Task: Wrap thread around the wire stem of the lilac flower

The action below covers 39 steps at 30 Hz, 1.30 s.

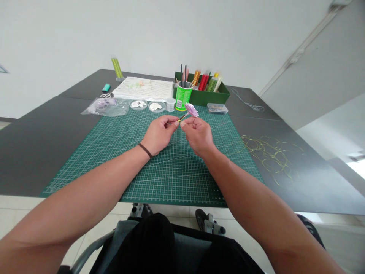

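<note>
A small lilac paper flower (191, 110) on a thin stem (182, 118) is held up above the green cutting mat (171, 179). My left hand (159, 134) pinches the stem's lower end between thumb and fingertips. My right hand (198, 135) comes in from the other side, and its thumb and forefinger also grip the stem, just below the flower head. A yellow-green tip shows at the stem where the fingers meet. A dark bracelet (145, 150) circles my left wrist.
Beyond the mat stand a green box (201, 97) of bead tubes, a green can (183, 97) of tools, small dishes of white petals (138, 104), and a plastic bag (107, 107). Scissors (107, 95) lie near a white pegboard (142, 88). Loose green wire (269, 156) lies right of the mat.
</note>
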Each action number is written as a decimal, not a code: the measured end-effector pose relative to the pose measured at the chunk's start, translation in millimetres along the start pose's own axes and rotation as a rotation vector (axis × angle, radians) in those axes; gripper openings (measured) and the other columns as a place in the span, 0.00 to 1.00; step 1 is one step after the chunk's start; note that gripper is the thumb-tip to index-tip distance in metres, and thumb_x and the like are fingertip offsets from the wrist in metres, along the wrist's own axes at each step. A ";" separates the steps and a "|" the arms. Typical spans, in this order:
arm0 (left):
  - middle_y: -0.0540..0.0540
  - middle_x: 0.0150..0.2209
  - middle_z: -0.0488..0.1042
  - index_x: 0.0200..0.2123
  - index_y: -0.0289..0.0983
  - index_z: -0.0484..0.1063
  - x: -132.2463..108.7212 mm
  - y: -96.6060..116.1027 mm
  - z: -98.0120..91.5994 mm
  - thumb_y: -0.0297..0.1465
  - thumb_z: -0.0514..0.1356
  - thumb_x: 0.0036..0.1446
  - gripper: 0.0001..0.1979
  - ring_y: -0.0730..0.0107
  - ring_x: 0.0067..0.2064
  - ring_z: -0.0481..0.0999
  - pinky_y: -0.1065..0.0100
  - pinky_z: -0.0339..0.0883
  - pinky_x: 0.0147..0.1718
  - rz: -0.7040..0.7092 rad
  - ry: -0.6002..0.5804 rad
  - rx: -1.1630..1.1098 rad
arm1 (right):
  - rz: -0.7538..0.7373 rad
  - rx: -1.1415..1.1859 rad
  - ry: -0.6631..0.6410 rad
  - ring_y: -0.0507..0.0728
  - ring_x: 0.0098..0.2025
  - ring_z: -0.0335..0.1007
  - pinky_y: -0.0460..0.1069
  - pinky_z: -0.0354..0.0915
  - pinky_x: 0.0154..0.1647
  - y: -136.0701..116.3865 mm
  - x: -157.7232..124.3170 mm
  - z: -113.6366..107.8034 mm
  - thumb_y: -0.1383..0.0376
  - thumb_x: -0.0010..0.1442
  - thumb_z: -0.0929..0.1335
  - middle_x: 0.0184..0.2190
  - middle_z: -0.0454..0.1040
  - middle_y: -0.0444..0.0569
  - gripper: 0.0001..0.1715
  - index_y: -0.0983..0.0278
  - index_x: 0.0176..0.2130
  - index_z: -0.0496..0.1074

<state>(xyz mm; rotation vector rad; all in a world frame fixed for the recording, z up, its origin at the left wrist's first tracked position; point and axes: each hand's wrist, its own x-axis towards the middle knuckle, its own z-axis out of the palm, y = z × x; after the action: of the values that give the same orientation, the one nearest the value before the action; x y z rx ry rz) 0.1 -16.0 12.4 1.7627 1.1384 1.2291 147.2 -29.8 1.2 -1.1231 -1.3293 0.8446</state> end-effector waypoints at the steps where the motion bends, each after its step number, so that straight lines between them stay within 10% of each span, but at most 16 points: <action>1: 0.44 0.41 0.82 0.42 0.35 0.79 0.0 -0.1 0.0 0.31 0.63 0.61 0.08 0.68 0.40 0.77 0.63 0.72 0.45 0.002 0.000 0.002 | -0.001 0.001 0.000 0.47 0.18 0.49 0.45 0.48 0.19 0.4 0.0 0.0 0.58 0.57 0.71 0.16 0.58 0.35 0.11 0.61 0.30 0.69; 22: 0.50 0.26 0.70 0.38 0.36 0.77 -0.6 -0.5 2.4 0.32 0.54 0.65 0.12 0.74 0.25 0.63 0.71 0.58 0.25 -0.091 -0.098 -0.203 | -0.027 0.013 -0.006 0.47 0.17 0.47 0.46 0.46 0.18 -1.1 -0.8 -1.2 0.59 0.59 0.71 0.16 0.57 0.35 0.10 0.61 0.30 0.69; 39: 0.47 0.30 0.77 0.41 0.35 0.79 -1.4 -0.8 0.6 0.33 0.60 0.61 0.10 0.71 0.33 0.71 0.68 0.68 0.36 -0.026 -0.059 -0.117 | 0.000 0.040 0.014 0.47 0.17 0.48 0.45 0.46 0.18 -0.5 -0.1 0.1 0.60 0.57 0.71 0.15 0.58 0.35 0.09 0.61 0.31 0.69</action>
<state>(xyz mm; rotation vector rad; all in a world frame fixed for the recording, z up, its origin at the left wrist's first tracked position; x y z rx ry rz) 0.2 -16.9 11.0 1.6812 1.0319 1.1959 147.0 -30.0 1.6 -1.0955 -1.2955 0.8584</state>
